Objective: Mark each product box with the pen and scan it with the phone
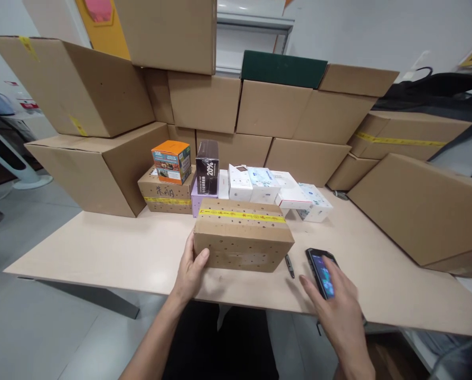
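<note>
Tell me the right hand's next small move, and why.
Probably close the right hand around the phone: that hand is open over it, while the left hand holds one end of the taped box.

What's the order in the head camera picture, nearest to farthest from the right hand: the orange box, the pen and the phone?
1. Phone, partly covered by the right hand.
2. Pen, just left of the phone.
3. Orange box, way back on the left.
</note>
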{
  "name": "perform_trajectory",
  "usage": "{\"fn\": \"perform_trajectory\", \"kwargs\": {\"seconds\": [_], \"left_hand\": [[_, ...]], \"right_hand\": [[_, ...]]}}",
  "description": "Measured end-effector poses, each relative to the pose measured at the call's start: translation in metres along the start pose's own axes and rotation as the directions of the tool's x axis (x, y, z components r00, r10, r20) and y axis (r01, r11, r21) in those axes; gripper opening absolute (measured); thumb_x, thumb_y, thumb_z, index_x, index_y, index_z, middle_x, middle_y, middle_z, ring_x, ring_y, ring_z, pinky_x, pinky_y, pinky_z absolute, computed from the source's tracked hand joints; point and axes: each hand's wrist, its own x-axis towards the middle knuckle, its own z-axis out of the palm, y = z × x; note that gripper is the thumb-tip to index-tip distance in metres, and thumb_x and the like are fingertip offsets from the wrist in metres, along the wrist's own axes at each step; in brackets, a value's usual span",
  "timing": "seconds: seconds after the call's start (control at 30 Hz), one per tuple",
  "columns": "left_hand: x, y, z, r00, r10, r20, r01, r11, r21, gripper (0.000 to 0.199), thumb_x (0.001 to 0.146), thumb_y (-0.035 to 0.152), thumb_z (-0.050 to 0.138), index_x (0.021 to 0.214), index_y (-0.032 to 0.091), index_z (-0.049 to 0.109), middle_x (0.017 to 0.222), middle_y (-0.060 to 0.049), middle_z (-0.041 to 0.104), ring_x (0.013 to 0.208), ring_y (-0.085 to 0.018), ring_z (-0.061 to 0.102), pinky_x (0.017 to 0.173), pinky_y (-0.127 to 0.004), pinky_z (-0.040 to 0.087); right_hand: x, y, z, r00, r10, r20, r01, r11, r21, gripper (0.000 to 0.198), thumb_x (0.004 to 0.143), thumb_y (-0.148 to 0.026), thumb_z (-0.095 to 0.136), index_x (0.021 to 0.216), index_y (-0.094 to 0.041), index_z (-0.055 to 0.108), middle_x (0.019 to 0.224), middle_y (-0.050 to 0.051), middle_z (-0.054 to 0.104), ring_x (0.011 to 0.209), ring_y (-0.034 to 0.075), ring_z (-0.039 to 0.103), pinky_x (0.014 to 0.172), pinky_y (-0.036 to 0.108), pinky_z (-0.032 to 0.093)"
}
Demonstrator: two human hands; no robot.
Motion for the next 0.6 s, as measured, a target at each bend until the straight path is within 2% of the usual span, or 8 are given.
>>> {"fn": "perform_trajectory", "kwargs": {"seconds": [0.1,0.2,0.3,0.37,0.43,0.5,0.53,0.6], "left_hand": [[-0.001,0.0,0.0,1.0,-0.003,0.005,0.003,1.0,0.012,0.063,0.092,0.049,0.056,0.148,0.023,0.04,0.149,-0.01,0.049,0.139,-0.031,0.045,0.113,-0.044,0.039],[-0.001,-0.003,-0.004,1.0,-0.006,-0.015,0.006,1.0,0.004,0.064,0.091,0.05,0.057,0.147,0.023,0.042,0.148,-0.01,0.05,0.138,-0.031,0.046,0.114,-0.043,0.038],[-0.001,-0.008,-0.012,0.991,-0.025,-0.135,0.014,0.996,-0.085,0.062,0.09,0.05,0.058,0.144,0.023,0.045,0.147,-0.009,0.052,0.139,-0.031,0.044,0.115,-0.044,0.036],[0.0,-0.01,-0.014,0.981,-0.052,-0.187,0.011,0.977,-0.214,0.058,0.091,0.05,0.056,0.142,0.024,0.049,0.146,-0.007,0.053,0.141,-0.03,0.042,0.117,-0.044,0.034],[-0.001,-0.009,-0.013,0.982,-0.074,-0.174,0.01,0.939,-0.344,0.055,0.091,0.051,0.055,0.139,0.024,0.053,0.145,-0.007,0.055,0.143,-0.029,0.04,0.119,-0.043,0.032],[-0.002,-0.006,-0.007,0.987,-0.082,-0.135,0.017,0.904,-0.427,0.055,0.09,0.053,0.055,0.136,0.024,0.056,0.143,-0.007,0.057,0.143,-0.029,0.04,0.12,-0.044,0.031],[-0.003,-0.005,-0.003,0.99,-0.081,-0.115,0.02,0.893,-0.45,0.056,0.09,0.055,0.055,0.135,0.023,0.058,0.142,-0.007,0.058,0.143,-0.03,0.041,0.121,-0.044,0.03],[-0.005,-0.002,0.006,0.996,-0.059,-0.066,0.022,0.887,-0.462,0.059,0.088,0.058,0.056,0.135,0.023,0.059,0.142,-0.008,0.059,0.143,-0.031,0.041,0.121,-0.045,0.03]], "right_hand": [[0.01,-0.03,0.013,0.957,0.006,0.289,-0.092,0.955,0.283,0.081,0.082,-0.06,0.064,0.151,-0.026,0.038,0.147,0.013,0.049,0.123,0.033,0.056,0.1,0.051,0.048],[0.012,-0.051,0.031,0.918,-0.153,0.366,-0.043,0.879,0.474,0.083,0.084,-0.052,0.066,0.154,-0.028,0.029,0.148,0.011,0.048,0.13,0.03,0.052,0.107,0.049,0.045],[0.007,-0.062,0.039,0.924,-0.244,0.294,0.058,0.85,0.523,0.078,0.084,-0.046,0.069,0.151,-0.031,0.033,0.15,0.01,0.045,0.135,0.03,0.047,0.109,0.051,0.043],[0.003,-0.064,0.034,0.937,-0.31,0.163,0.187,0.835,0.517,0.071,0.081,-0.041,0.074,0.144,-0.034,0.042,0.154,0.008,0.039,0.141,0.032,0.04,0.112,0.054,0.039],[0.003,-0.064,0.022,0.92,-0.391,0.028,0.316,0.782,0.537,0.065,0.078,-0.036,0.078,0.135,-0.036,0.048,0.16,0.005,0.029,0.147,0.032,0.03,0.115,0.057,0.033],[0.005,-0.06,0.008,0.898,-0.438,-0.042,0.376,0.715,0.589,0.064,0.077,-0.035,0.078,0.132,-0.038,0.048,0.164,0.002,0.02,0.149,0.033,0.026,0.114,0.057,0.035],[0.005,-0.057,0.0,0.897,-0.44,-0.045,0.374,0.701,0.608,0.068,0.076,-0.037,0.078,0.135,-0.038,0.045,0.165,0.003,0.019,0.148,0.033,0.028,0.111,0.056,0.039],[0.005,-0.049,-0.014,0.914,-0.405,-0.014,0.339,0.745,0.575,0.085,0.072,-0.047,0.08,0.144,-0.036,0.037,0.16,0.009,0.032,0.14,0.035,0.042,0.103,0.053,0.048]]}}
